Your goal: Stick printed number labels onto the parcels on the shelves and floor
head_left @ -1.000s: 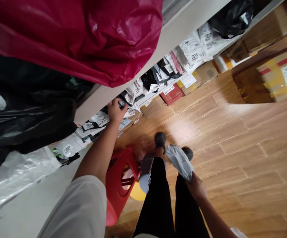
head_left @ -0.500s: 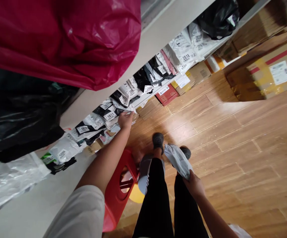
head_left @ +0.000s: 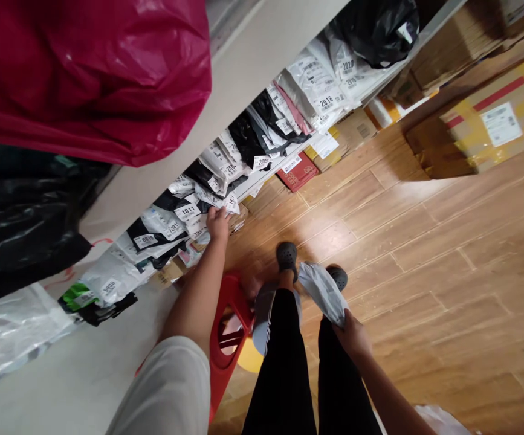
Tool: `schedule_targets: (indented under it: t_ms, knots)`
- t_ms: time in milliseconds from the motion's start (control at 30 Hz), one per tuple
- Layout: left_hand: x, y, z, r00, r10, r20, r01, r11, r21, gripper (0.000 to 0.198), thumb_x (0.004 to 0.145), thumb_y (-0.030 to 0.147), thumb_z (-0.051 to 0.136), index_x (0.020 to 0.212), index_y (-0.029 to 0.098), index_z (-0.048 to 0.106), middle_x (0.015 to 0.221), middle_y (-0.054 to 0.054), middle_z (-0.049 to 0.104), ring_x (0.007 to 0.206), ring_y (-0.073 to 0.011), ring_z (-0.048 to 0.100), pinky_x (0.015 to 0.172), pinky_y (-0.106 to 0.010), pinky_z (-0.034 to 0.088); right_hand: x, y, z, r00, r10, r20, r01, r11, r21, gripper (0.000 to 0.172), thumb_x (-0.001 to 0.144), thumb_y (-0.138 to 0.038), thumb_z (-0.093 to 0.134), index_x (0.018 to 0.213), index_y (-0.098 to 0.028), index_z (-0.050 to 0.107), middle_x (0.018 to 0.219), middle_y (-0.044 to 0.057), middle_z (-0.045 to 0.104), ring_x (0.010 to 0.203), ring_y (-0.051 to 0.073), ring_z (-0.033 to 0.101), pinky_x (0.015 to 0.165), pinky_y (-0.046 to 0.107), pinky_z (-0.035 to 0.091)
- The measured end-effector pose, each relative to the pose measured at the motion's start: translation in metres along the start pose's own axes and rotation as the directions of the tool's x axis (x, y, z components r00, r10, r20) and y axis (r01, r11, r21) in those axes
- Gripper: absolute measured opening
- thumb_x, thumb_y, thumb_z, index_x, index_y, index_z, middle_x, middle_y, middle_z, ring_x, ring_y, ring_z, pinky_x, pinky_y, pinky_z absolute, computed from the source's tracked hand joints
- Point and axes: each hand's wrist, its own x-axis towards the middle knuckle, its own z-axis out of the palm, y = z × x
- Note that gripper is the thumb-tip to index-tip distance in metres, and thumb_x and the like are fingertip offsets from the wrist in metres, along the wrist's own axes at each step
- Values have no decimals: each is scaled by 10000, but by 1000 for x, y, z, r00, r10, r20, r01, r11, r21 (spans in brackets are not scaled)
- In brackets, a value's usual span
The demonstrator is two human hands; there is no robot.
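Observation:
Up at the lower shelf, my left hand point(head_left: 219, 225) has its fingers closed at the edge of a small white parcel point(head_left: 219, 199) with a printed number label. That parcel sticks out from a tightly packed row; a label reading 1011 point(head_left: 188, 211) lies just left of it. Low in front of my legs, my right hand point(head_left: 353, 333) grips one end of a pale grey plastic mailer bag point(head_left: 323, 294). The bag hangs toward my shoes, and its contents are hidden.
A large magenta bag point(head_left: 107, 78) and a black bag point(head_left: 26, 223) bulge from the upper shelf. Beside my legs stands a red plastic stool point(head_left: 225, 356). Taped cardboard cartons point(head_left: 492, 127) and a flat red box point(head_left: 298, 172) sit on the wooden floor point(head_left: 447, 290).
The view has shifted slightly, so the shelf sits further left. My left fingers have slid down to the white parcel's edge, and more of its label shows. My right hand keeps the mailer bag.

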Motion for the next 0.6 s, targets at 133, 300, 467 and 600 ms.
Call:
schedule_targets:
  t_ms: [133,300,467,600]
  knots:
    - [-9,10,12,995,-17,-95,21,999,46,104,842,285,422,754,234,447,687,15,554,742,-140,607,727,-277,543,-2,1,-2,999,37,28,-37,999,-6,417,893,-311,539,1257,-116,480,1026,185,702,913,274,670,688,303,409]
    - [-23,25,19,980,73,-186,-47,989,141,116,817,270,464,706,237,452,765,-16,597,864,-196,600,902,-359,481,-2,-3,-3,999,25,22,-25,999,-29,449,905,-311,524,1288,-87,452,1052,201,698,929,283,674,702,311,419]
    - [-32,30,10,989,90,-116,-76,990,119,95,787,227,455,695,229,477,849,-26,624,960,-191,590,900,-317,478,2,-24,-8,1000,-7,14,7,999,-38,427,882,-321,547,1247,-111,472,1006,175,705,890,272,677,677,299,403]
    - [-61,25,-15,999,37,-5,-37,998,54,83,778,239,453,713,230,504,811,-7,619,895,-182,612,742,-277,514,3,-49,-17,999,-47,-14,48,997,55,306,857,-296,549,1118,-139,523,925,133,693,830,246,665,644,277,382]
